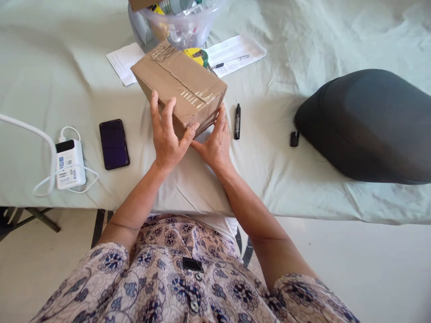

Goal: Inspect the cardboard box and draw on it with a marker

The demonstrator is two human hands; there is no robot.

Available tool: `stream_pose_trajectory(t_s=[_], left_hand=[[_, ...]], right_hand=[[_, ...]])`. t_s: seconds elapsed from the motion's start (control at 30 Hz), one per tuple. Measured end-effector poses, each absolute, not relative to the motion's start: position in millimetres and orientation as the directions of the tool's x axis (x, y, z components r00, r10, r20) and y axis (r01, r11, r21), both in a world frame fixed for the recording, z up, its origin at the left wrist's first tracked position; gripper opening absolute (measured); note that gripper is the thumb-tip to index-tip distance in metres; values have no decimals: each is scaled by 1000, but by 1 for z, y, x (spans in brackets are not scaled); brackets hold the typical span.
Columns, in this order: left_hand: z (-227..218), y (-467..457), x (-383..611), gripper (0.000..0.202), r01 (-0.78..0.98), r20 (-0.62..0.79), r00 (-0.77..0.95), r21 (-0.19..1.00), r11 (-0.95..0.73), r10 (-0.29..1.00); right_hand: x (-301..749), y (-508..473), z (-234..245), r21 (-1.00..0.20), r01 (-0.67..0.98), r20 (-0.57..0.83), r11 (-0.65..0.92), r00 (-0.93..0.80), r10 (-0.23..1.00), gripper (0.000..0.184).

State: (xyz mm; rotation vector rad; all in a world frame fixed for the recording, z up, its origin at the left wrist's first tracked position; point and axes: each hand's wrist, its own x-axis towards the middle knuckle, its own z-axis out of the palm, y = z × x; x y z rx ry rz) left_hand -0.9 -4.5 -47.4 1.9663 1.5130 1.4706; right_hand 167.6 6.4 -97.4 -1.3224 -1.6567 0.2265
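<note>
A taped brown cardboard box lies on the cloth-covered table, turned at an angle. My left hand rests against the box's near end with fingers spread and pointing up. My right hand touches the box's near right corner with fingers stretched out flat. Neither hand wraps around the box.
A black marker and its cap lie to the right, beside a large dark cushion. A phone and a white power bank with cable sit left. Behind the box are a clear bowl, tape measure, papers and pen.
</note>
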Motion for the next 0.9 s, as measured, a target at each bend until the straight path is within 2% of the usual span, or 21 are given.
stream_pose_trajectory(t_s=[0.1, 0.2, 0.27, 0.47, 0.63, 0.7, 0.9], left_hand=[[-48, -3, 2, 86, 598, 567, -62, 680, -424, 822], [-49, -1, 2, 80, 586, 545, -55, 696, -415, 837], [-50, 1, 1, 75, 581, 524, -48, 707, -403, 850], [-52, 8, -14, 67, 572, 498, -56, 727, -381, 865], [-51, 14, -24, 77, 545, 529, -160, 751, -372, 834], [-54, 17, -26, 80, 533, 547, -204, 758, -377, 812], [-64, 29, -31, 77, 542, 578, -267, 752, -375, 771]], right_hand=[[167, 8, -103, -655, 660, 556, 369, 90, 826, 115], [174, 13, -111, -659, 673, 542, 337, 114, 833, 115], [180, 18, -116, -668, 669, 514, 325, 99, 852, 110], [191, 20, -108, -662, 623, 518, 416, -21, 855, 62], [194, 17, -90, -664, 546, 608, 511, -5, 794, 35], [195, 16, -85, -659, 526, 628, 537, -8, 778, 35], [190, 12, -84, -626, 529, 648, 574, -57, 760, 54]])
